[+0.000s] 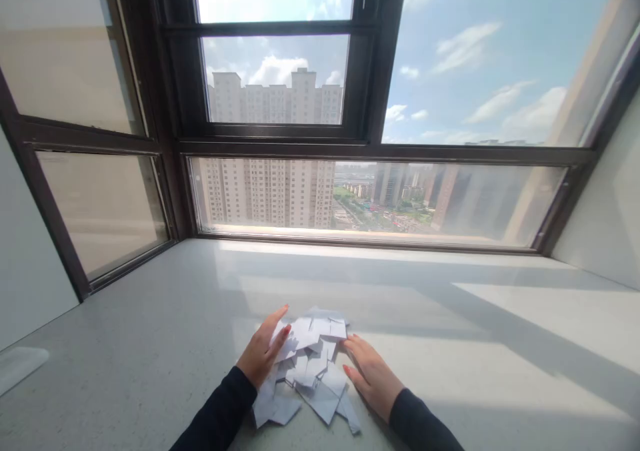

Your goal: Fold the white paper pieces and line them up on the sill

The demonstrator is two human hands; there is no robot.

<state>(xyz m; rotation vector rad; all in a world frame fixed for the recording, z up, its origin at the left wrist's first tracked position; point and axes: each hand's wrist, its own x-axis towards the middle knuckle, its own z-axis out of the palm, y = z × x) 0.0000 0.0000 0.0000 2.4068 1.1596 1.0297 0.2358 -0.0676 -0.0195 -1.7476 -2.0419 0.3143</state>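
Observation:
A loose heap of torn white paper pieces (313, 364) lies on the pale windowsill, between my two hands. My left hand (264, 347) is at the heap's left edge, thumb and fingers apart, with the side of the hand against the paper. On the opposite edge, my right hand (370, 374) rests low by the sill with its fingers stretched toward the scraps. Its fingertips are at the paper's border. Neither hand grips a piece. Some scraps overlap, so the lower ones are partly hidden.
The speckled pale sill (150, 344) spreads around the heap, with bands of sun and shadow on the right. Dark window frames (280, 151) bound it at the back and left. A white, smooth-edged object (23, 364) sits at the far left edge.

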